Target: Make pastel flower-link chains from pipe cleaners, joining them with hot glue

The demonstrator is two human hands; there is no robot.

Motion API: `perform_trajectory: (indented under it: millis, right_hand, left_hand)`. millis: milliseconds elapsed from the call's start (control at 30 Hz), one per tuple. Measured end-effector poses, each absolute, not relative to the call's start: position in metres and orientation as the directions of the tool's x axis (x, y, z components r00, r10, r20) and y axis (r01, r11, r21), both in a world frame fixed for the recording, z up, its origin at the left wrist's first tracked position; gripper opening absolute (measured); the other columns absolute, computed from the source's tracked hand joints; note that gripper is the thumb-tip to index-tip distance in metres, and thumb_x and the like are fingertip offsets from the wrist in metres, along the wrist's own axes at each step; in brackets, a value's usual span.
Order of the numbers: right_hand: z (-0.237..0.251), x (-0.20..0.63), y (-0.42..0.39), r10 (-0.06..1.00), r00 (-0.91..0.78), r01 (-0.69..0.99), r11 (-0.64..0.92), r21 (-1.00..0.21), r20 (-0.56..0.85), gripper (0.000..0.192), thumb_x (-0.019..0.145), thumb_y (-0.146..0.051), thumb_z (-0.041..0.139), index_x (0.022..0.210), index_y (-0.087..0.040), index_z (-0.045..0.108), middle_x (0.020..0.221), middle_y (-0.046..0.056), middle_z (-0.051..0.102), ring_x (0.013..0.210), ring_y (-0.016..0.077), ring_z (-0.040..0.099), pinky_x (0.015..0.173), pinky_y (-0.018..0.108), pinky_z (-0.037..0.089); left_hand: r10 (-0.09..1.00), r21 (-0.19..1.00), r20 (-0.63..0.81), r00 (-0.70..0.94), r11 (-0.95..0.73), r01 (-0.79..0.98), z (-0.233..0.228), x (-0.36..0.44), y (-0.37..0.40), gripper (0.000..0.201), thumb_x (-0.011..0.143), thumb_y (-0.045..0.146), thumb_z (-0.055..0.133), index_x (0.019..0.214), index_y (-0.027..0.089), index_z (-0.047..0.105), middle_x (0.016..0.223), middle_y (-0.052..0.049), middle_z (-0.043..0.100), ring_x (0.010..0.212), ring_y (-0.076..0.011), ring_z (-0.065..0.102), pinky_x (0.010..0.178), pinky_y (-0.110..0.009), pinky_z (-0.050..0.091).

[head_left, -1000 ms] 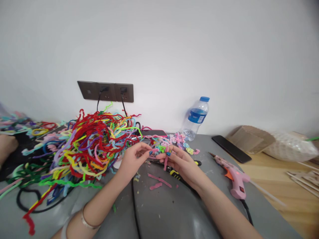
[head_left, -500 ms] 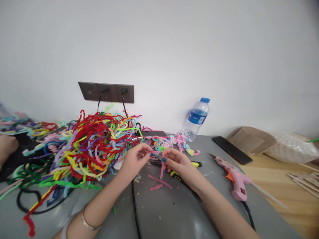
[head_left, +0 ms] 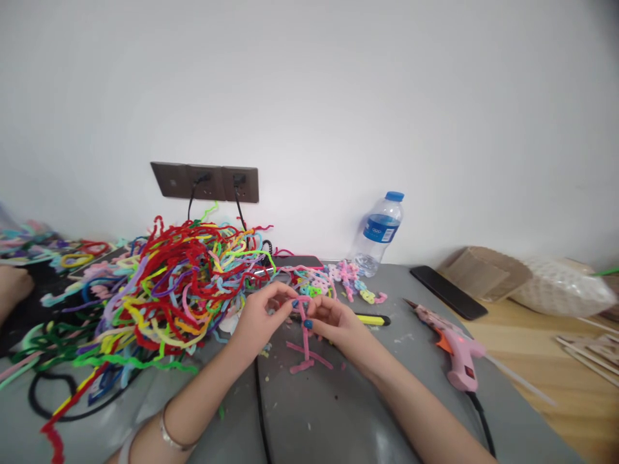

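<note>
Between my two hands hangs a pink pipe cleaner (head_left: 305,332), with one stretch across the top and one running down. My left hand (head_left: 265,314) pinches it at the upper left, thumb against fingers. From the other side my right hand (head_left: 337,324), with blue nails, is closed on it, its thumb and index finger near the join. Cut pink pipe cleaner pieces (head_left: 320,359) lie on the grey table just below. Behind my right hand lies a yellow and black utility knife (head_left: 374,319), partly covered. Small pastel pipe cleaner shapes (head_left: 345,277) sit farther back.
A large tangle of coloured pipe cleaners (head_left: 184,283) fills the left. At the back stands a water bottle (head_left: 382,232). To the right are a dark phone (head_left: 449,292) and a pink glue gun (head_left: 459,354) with its cord. Another person's hand (head_left: 14,283) shows far left.
My right hand has moved left, toward my left hand. The hanging pink strand has shifted left with it, now over the loose pieces, and more of the knife's yellow body shows.
</note>
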State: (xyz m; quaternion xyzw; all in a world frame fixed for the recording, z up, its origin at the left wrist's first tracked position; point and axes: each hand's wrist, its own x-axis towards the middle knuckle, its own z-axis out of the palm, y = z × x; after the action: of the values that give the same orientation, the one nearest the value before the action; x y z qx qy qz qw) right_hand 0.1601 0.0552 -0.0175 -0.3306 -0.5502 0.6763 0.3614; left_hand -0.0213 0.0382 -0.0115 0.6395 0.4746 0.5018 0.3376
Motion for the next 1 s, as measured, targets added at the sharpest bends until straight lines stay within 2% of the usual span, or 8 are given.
perform_trajectory:
  millis: [233, 567, 667, 767, 833, 900, 1000]
  right_hand:
    - [-0.015, 0.162, 0.056, 0.869, -0.494, -0.137, -0.121, -0.983, -0.038, 0.040, 0.068, -0.042, 0.084, 0.089, -0.022, 0.056, 0.079, -0.003, 0.065, 0.064, 0.0120, 0.061, 0.060, 0.025, 0.041]
    - [-0.017, 0.168, 0.061, 0.884, -0.464, -0.066, -0.095, -0.993, -0.053, 0.041, 0.071, -0.046, 0.081, 0.093, -0.021, 0.057, 0.081, -0.001, 0.067, 0.065, 0.0114, 0.060, 0.058, 0.023, 0.041]
    - [-0.018, 0.173, 0.064, 0.873, -0.487, -0.028, -0.046, -0.999, -0.026, 0.035, 0.073, -0.041, 0.078, 0.096, -0.020, 0.060, 0.081, 0.000, 0.065, 0.068, 0.0127, 0.059, 0.061, 0.025, 0.043]
    - [-0.018, 0.180, 0.067, 0.888, -0.458, 0.048, 0.074, -0.996, 0.044, 0.029, 0.075, -0.031, 0.073, 0.100, -0.021, 0.062, 0.081, 0.000, 0.062, 0.072, 0.0146, 0.058, 0.065, 0.027, 0.045]
    - [-0.018, 0.184, 0.069, 0.898, -0.433, 0.105, 0.135, -0.985, 0.077, 0.031, 0.075, -0.023, 0.068, 0.106, -0.022, 0.063, 0.079, -0.002, 0.059, 0.069, 0.0139, 0.055, 0.062, 0.026, 0.042]
    - [-0.018, 0.187, 0.069, 0.888, -0.453, 0.128, 0.150, -0.980, 0.076, 0.033, 0.074, -0.018, 0.064, 0.108, -0.022, 0.063, 0.078, -0.002, 0.057, 0.066, 0.0129, 0.052, 0.058, 0.024, 0.039]
    - [-0.018, 0.187, 0.067, 0.853, -0.518, 0.122, 0.139, -0.983, 0.056, 0.024, 0.076, -0.019, 0.061, 0.100, -0.021, 0.066, 0.075, -0.002, 0.056, 0.065, 0.0132, 0.051, 0.056, 0.024, 0.038]
  left_hand:
    - [0.949, 0.910, 0.313, 0.043, -0.313, 0.273, -0.012, -0.024, 0.039, 0.011, 0.082, 0.022, 0.059, 0.088, 0.017, 0.068, 0.084, -0.003, 0.071, 0.076, -0.0154, 0.065, 0.068, -0.023, 0.050]
    - [0.951, 0.922, 0.296, 0.086, -0.308, 0.235, -0.009, -0.024, 0.038, 0.014, 0.082, 0.022, 0.057, 0.088, 0.016, 0.069, 0.084, -0.004, 0.072, 0.075, -0.0150, 0.065, 0.066, -0.023, 0.050]
    - [0.953, 0.925, 0.294, 0.070, -0.302, 0.230, -0.011, -0.025, 0.041, 0.012, 0.081, 0.021, 0.058, 0.087, 0.016, 0.067, 0.083, -0.003, 0.070, 0.073, -0.0141, 0.064, 0.064, -0.022, 0.049]
    - [0.961, 0.930, 0.270, 0.065, -0.278, 0.242, -0.014, -0.026, 0.042, 0.008, 0.079, 0.020, 0.059, 0.084, 0.016, 0.064, 0.081, -0.002, 0.067, 0.069, -0.0129, 0.061, 0.061, -0.021, 0.048]
    - [0.963, 0.929, 0.256, 0.082, -0.268, 0.256, -0.015, -0.026, 0.043, 0.004, 0.078, 0.019, 0.059, 0.081, 0.017, 0.062, 0.077, 0.000, 0.064, 0.065, -0.0118, 0.059, 0.059, -0.021, 0.046]
    - [0.964, 0.925, 0.247, 0.103, -0.266, 0.273, -0.017, -0.026, 0.043, 0.003, 0.078, 0.018, 0.060, 0.080, 0.018, 0.059, 0.073, 0.002, 0.060, 0.063, -0.0112, 0.057, 0.058, -0.020, 0.045]
    - [0.962, 0.921, 0.238, 0.132, -0.267, 0.283, -0.020, -0.026, 0.043, 0.002, 0.079, 0.020, 0.060, 0.081, 0.018, 0.059, 0.070, 0.003, 0.059, 0.064, -0.0120, 0.057, 0.059, -0.021, 0.044]
